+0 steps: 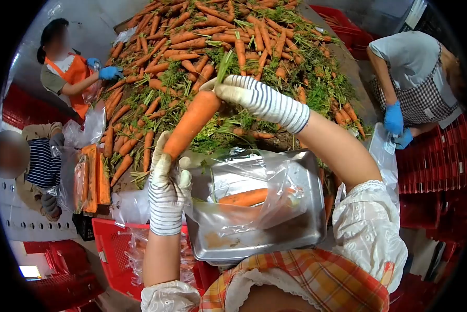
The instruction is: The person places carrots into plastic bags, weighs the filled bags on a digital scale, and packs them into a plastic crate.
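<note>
A large orange carrot [193,122] hangs at a slant above the front of the carrot pile [192,47]. My right hand [251,99], in a striped white glove, pinches its green-stemmed top end. Below, my left hand [167,187], gloved the same way, has its fingers around the carrot's lower tip. Under my hands stands a metal tray [296,239]. A clear plastic bag [270,177] lies in it, with a carrot [244,197] in or under the film.
Co-workers stand at the upper left [69,78], the left [36,161] and the right [415,78]. A red crate [106,249] with bagged carrots is at the lower left. Stacked red crates [436,161] stand at the right. Packed carrots [90,177] lie near the left co-worker.
</note>
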`<action>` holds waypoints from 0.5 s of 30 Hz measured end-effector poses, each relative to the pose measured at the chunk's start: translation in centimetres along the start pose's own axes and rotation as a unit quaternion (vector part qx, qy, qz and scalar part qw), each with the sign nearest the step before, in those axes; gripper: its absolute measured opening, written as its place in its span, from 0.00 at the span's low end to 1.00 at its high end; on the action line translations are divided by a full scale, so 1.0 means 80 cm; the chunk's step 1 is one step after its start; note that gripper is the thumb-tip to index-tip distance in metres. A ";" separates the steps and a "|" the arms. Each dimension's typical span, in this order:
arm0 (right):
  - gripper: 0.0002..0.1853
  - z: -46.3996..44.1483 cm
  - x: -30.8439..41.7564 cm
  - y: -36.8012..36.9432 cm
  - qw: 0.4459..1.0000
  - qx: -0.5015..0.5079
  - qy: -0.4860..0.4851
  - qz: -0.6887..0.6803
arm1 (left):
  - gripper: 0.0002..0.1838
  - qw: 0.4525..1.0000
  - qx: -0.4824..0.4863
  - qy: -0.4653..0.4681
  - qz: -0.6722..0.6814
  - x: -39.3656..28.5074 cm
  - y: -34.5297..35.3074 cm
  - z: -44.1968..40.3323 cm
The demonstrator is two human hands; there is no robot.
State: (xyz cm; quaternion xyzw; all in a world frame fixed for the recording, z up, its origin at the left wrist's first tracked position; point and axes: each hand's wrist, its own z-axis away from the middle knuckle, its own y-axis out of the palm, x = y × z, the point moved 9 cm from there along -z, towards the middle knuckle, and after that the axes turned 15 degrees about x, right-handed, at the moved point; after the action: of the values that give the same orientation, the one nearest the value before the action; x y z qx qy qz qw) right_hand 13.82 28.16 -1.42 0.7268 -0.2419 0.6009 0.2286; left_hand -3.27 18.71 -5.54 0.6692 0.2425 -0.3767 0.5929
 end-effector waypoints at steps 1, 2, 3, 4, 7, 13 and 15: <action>0.24 -0.002 -0.012 -0.009 0.998 -0.032 0.056 -0.001 | 0.28 1.000 -0.016 -0.001 -0.022 -0.001 0.007 0.002; 0.24 -0.008 -0.018 -0.006 0.998 -0.031 0.057 -0.001 | 0.28 1.000 -0.018 -0.001 -0.021 0.000 0.010 0.002; 0.24 -0.010 -0.018 -0.020 0.992 -0.114 0.028 0.046 | 0.27 0.999 -0.016 -0.020 -0.047 0.004 0.013 0.001; 0.25 -0.004 -0.010 -0.034 0.976 -0.195 -0.003 0.094 | 0.26 0.996 -0.015 -0.039 -0.073 0.008 0.017 0.000; 0.26 0.001 0.019 -0.035 0.909 -0.207 0.048 0.359 | 0.25 0.986 -0.062 -0.007 -0.158 -0.003 0.029 0.000; 0.20 -0.014 0.032 -0.015 0.745 -0.167 0.018 0.646 | 0.26 0.911 -0.058 0.136 -0.386 -0.015 0.037 0.004; 0.16 -0.013 0.012 -0.012 0.708 -0.090 0.138 0.687 | 0.26 0.927 -0.057 0.110 -0.355 -0.011 0.035 0.006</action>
State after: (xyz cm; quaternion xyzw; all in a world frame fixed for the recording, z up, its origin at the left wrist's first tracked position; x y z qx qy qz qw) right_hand 13.76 29.51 -0.34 0.2450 -0.6927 0.6611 -0.1517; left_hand -1.77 17.88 -3.14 0.5415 0.5486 -0.4725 0.4273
